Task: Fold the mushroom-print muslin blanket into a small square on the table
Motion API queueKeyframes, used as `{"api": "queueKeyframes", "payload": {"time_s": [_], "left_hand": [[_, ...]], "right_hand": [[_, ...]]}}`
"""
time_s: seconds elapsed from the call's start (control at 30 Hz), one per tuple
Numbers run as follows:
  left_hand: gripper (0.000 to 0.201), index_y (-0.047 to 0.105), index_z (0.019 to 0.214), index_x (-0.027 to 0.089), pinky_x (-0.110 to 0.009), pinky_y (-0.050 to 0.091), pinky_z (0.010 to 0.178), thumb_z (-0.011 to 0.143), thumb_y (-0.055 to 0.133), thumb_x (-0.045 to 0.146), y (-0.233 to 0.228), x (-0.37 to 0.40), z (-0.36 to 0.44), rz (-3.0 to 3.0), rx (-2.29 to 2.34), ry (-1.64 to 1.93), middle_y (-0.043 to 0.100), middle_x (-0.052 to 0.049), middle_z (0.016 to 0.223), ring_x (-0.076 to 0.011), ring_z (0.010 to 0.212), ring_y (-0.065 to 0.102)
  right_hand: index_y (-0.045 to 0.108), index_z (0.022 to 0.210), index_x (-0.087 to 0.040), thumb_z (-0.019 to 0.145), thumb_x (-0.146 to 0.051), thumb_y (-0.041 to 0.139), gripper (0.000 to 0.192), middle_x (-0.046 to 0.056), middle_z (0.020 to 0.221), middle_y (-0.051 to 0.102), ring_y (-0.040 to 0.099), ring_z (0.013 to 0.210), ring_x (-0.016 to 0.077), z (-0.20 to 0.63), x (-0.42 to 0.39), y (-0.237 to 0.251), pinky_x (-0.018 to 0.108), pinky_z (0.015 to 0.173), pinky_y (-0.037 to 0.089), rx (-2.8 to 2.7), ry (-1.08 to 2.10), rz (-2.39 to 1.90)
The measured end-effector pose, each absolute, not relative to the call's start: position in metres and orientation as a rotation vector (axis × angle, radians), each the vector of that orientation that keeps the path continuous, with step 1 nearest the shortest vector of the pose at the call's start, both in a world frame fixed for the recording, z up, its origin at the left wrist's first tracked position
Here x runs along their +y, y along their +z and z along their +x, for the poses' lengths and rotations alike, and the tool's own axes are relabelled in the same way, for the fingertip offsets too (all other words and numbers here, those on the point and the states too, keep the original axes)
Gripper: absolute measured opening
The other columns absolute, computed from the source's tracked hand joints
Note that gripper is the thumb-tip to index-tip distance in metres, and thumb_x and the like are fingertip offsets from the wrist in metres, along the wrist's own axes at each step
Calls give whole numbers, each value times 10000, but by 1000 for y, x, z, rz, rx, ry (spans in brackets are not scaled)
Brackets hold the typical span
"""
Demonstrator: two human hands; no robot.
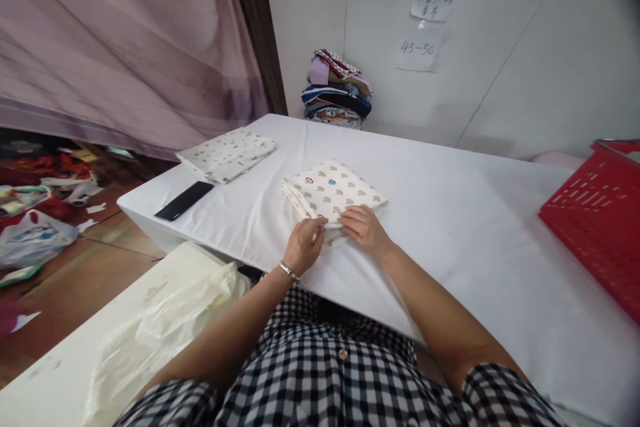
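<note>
A folded white cloth [345,188] with grey mushroom-like prints and a few red and blue motifs lies on the white-covered table [430,213] in front of me. My left hand [306,243] is closed, pinching the near edge of this cloth between thumb and fingers. Close to its right, my right hand [366,229] grips the same edge, fingers on top and thumb mostly hidden. A little fabric shows beneath the edge between the hands. Farther left lies another folded white cloth [227,155] with small dark prints, touched by neither hand.
A black phone [185,201] lies near the table's left edge. At right stands a red plastic basket [600,213]. Folded fabrics [337,90] are stacked by the back wall. A pale plastic bag [165,320] covers part of a lower white surface [65,360] at left.
</note>
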State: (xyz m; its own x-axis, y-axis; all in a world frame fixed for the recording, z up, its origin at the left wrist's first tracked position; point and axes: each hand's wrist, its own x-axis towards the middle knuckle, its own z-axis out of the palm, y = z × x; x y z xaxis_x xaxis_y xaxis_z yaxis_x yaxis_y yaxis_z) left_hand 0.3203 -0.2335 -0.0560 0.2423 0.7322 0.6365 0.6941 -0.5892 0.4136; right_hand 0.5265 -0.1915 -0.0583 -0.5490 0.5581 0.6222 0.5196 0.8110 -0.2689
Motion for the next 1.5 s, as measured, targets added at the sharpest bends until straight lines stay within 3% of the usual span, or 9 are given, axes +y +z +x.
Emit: {"api": "queueKeyframes", "payload": {"time_s": [0.13,0.37,0.67,0.9,1.03,1.3,1.4,1.5], "left_hand": [[161,522,959,183,-374,481,856,805,569,183,-59,-247,317,2495,1336,1308,596,-94,1049,-202,1003,562],[125,576,914,191,-364,474,776,816,525,134,-60,-250,316,2608,1497,1018,587,-70,951,-201,880,552],[109,604,923,196,-340,474,768,844,529,187,-61,-243,314,2577,1453,1183,587,-63,922,-188,877,551],[139,625,937,215,-414,447,892,843,530,179,-57,-241,315,2628,1468,1167,584,-80,1169,-219,1047,536],[156,628,925,217,-448,402,960,841,514,153,-52,-238,314,2684,1374,1107,631,-63,1138,-225,1149,509],[36,560,801,197,-403,446,880,833,562,212,-51,-230,316,2503,1295,1316,662,-45,896,-197,977,594],[43,534,842,194,-363,465,830,823,568,213,-53,-225,316,2350,1345,1392,630,-36,866,-173,887,594],[185,521,1006,195,-332,477,794,824,552,213,-52,-217,314,2253,1387,1361,593,-23,854,-152,827,579]], "right_hand": [[665,1020,-229,923,-276,452,238,50,1022,682,545,1078,206,519,-195,-60,407,917,401,-2219,100,-798],[653,1023,-230,914,-255,439,242,62,1007,676,582,973,204,513,-200,-61,393,862,425,-2074,103,-876],[636,1034,-212,930,-278,435,235,61,1004,670,579,949,195,507,-207,-56,361,839,404,-2263,125,-853],[599,1104,-206,946,-238,383,269,65,1018,655,566,978,189,504,-211,-52,344,848,385,-2321,134,-870],[589,1106,-199,944,-235,382,265,69,1013,651,563,979,191,503,-212,-51,341,849,377,-2316,129,-897],[590,1119,-194,925,-216,398,274,84,1041,651,550,1016,200,500,-213,-49,377,904,368,-2351,116,-874],[579,1169,-200,888,-192,412,327,94,1107,639,533,1093,215,516,-202,-51,433,965,344,-2276,58,-828],[602,1144,-219,839,-143,407,371,81,1116,635,533,1100,216,545,-184,-58,454,975,366,-2038,-19,-908]]}}
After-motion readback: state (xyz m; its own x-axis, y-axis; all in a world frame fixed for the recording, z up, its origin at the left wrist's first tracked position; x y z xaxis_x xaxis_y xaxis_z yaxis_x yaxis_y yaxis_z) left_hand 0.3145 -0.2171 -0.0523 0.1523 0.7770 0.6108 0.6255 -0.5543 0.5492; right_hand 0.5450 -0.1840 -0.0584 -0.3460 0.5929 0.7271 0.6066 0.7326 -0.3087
